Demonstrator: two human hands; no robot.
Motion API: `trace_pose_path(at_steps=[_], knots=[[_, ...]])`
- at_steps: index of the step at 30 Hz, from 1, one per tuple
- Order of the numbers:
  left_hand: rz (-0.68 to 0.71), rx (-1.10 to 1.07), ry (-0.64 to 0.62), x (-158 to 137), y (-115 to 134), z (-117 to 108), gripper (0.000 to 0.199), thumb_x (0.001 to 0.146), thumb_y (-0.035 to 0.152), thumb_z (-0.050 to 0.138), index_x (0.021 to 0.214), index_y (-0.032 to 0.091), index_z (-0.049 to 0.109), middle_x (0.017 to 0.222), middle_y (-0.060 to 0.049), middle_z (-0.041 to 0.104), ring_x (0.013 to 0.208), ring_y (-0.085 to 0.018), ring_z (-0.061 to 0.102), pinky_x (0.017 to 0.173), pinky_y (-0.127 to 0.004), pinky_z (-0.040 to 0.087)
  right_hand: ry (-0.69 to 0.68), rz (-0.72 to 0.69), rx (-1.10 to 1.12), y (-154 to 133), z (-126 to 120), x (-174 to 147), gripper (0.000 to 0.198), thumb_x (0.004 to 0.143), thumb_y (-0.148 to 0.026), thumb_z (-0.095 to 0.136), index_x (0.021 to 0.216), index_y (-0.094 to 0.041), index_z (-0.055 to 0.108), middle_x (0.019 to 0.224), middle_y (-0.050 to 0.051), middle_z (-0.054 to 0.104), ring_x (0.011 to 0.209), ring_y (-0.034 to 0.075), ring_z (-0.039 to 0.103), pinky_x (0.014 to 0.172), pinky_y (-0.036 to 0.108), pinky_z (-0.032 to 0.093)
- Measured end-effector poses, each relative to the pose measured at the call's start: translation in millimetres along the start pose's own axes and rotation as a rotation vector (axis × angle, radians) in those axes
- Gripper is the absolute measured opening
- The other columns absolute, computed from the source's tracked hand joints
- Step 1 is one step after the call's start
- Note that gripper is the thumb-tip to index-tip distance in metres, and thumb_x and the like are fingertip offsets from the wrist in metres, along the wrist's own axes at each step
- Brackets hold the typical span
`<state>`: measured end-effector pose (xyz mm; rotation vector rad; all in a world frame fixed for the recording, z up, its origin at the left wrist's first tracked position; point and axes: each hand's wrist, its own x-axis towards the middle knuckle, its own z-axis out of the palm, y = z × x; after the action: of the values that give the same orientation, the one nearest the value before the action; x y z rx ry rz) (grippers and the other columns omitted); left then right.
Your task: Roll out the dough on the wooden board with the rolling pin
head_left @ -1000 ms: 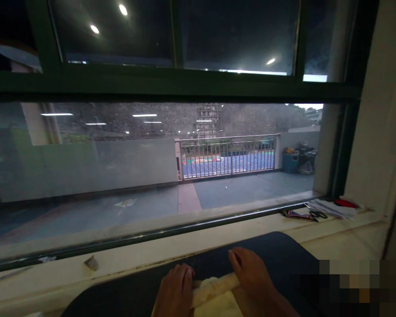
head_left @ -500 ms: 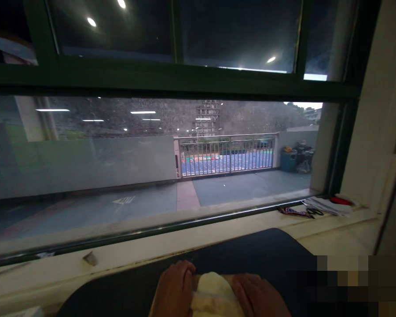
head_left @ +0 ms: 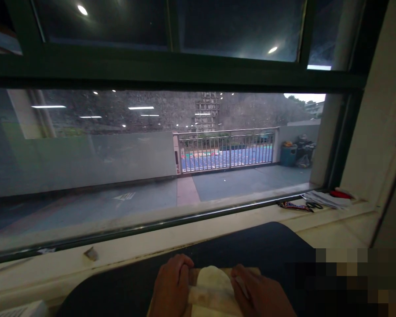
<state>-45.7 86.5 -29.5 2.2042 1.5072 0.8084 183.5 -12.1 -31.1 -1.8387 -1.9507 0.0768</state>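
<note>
At the bottom centre of the frame, the left hand [head_left: 171, 288] and the right hand [head_left: 260, 295] are pressing down on either side of a pale cloth [head_left: 213, 286], which is lying folded or bunched on a dark mat [head_left: 257, 242] with what looks like a wooden board [head_left: 193, 275] showing just under it. The fingers of both hands are lying curled over the cloth's edges, palms down, resting on it rather than pinching it; whether any fold is caught under them cannot be told. The cloth is looking soft, light and limp, likely to sag and slide on the board, so taking it by its two side edges or corners seems the surest hold. The mat is ending close ahead at a pale window sill [head_left: 128, 253], and the glass of the window [head_left: 152, 154] is standing right behind that, so forward room is looking short. There is open mat to the upper right of the hands. At the right end of the sill, papers [head_left: 323, 200], scissors [head_left: 313, 205] and a wrapper [head_left: 292, 205] are lying well apart from the cloth.
</note>
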Motion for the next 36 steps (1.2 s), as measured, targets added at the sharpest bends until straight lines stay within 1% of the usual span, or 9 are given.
trace_pose_path(at_steps=[3, 7, 11, 17, 20, 23, 25, 28, 36], knots=[[0.099, 0.067, 0.001, -3.4, -3.0, 1.1, 0.038, 0.096, 0.02, 0.032, 0.1, 0.026, 0.069, 0.105, -0.002, 0.073, 0.1, -0.019, 0.064, 0.091, -0.033, 0.043, 0.107, -0.101, -0.044, 11.0, 20.1, -14.0, 0.024, 0.095, -0.027, 0.041, 0.107, -0.031, 0.062, 0.099, 0.002, 0.073, 0.087, 0.02, 0.07, 0.069, 0.026, 0.049], [0.282, 0.223, -0.083, -7.0, -1.6, 1.8, 0.032, 0.091, 0.018, 0.044, 0.108, 0.026, 0.07, 0.129, -0.004, 0.067, 0.125, -0.024, 0.053, 0.105, -0.038, 0.035, 0.191, -0.065, -0.049, 21.2, 25.2, -7.9, 0.029, 0.091, -0.026, 0.046, 0.117, -0.026, 0.06, 0.115, 0.008, 0.068, 0.102, 0.023, 0.066, 0.082, 0.032, 0.052], [0.184, 0.226, -0.12, -4.7, 10.8, -1.4, 0.036, 0.095, 0.02, 0.037, 0.112, 0.024, 0.068, 0.122, -0.005, 0.069, 0.117, -0.02, 0.058, 0.103, -0.035, 0.038, 0.11, -0.004, -0.092, 17.6, 6.9, 18.3, 0.024, 0.094, -0.023, 0.043, 0.107, -0.025, 0.063, 0.11, 0.008, 0.067, 0.108, 0.026, 0.06, 0.085, 0.037, 0.047], [0.072, 0.15, -0.108, 1.7, 17.3, -2.6, 0.034, 0.097, 0.023, 0.035, 0.102, 0.025, 0.069, 0.106, -0.003, 0.072, 0.101, -0.017, 0.063, 0.09, -0.028, 0.041, 0.06, 0.023, -0.114, 13.0, -5.3, 40.3, 0.015, 0.092, -0.02, 0.049, 0.091, -0.024, 0.064, 0.1, 0.006, 0.064, 0.095, 0.024, 0.058, 0.08, 0.038, 0.041], [0.028, 0.012, -0.053, 3.7, 10.1, -0.2, 0.035, 0.099, 0.027, 0.033, 0.097, 0.025, 0.068, 0.099, -0.001, 0.073, 0.093, -0.016, 0.065, 0.085, -0.028, 0.042, 0.129, -0.019, -0.059, 13.3, 0.3, 31.6, 0.025, 0.098, -0.027, 0.043, 0.083, -0.024, 0.063, 0.091, 0.004, 0.065, 0.09, 0.021, 0.059, 0.079, 0.034, 0.039], [-0.023, -0.051, -0.017, 3.8, 4.4, 2.2, 0.035, 0.1, 0.03, 0.033, 0.098, 0.024, 0.067, 0.098, -0.001, 0.073, 0.091, -0.016, 0.066, 0.083, -0.028, 0.043, 0.088, 0.021, 0.032, 12.0, 3.6, 26.4, 0.039, 0.103, -0.037, 0.035, 0.078, -0.025, 0.063, 0.08, 0.001, 0.066, 0.074, 0.016, 0.061, 0.068, 0.03, 0.038], [-0.009, -0.019, -0.006, 2.6, 3.4, 3.2, 0.036, 0.101, 0.029, 0.032, 0.1, 0.024, 0.067, 0.101, -0.002, 0.072, 0.094, -0.017, 0.065, 0.085, -0.028, 0.043, 0.058, 0.055, 0.032, 11.8, 3.8, 30.7, 0.041, 0.104, -0.039, 0.035, 0.077, -0.025, 0.064, 0.081, 0.0, 0.069, 0.075, 0.015, 0.062, 0.069, 0.028, 0.039], [0.077, 0.104, 0.005, 0.5, 4.6, 3.8, 0.039, 0.101, 0.025, 0.029, 0.104, 0.023, 0.068, 0.107, -0.004, 0.071, 0.101, -0.018, 0.063, 0.092, -0.03, 0.041, 0.017, 0.088, -0.086, 16.0, 4.9, 45.5, 0.03, 0.1, -0.029, 0.044, 0.08, -0.024, 0.066, 0.09, 0.002, 0.071, 0.088, 0.016, 0.064, 0.077, 0.027, 0.039], [0.184, 0.327, 0.064, 0.7, 4.3, 7.6, 0.038, 0.096, 0.015, 0.035, 0.108, 0.024, 0.07, 0.11, -0.003, 0.073, 0.107, -0.022, 0.063, 0.097, -0.039, 0.041, 0.024, 0.188, -0.2, 30.6, 12.4, 88.9, 0.021, 0.091, -0.027, 0.054, 0.075, -0.021, 0.066, 0.076, 0.006, 0.073, 0.072, 0.022, 0.069, 0.057, 0.028, 0.033]])
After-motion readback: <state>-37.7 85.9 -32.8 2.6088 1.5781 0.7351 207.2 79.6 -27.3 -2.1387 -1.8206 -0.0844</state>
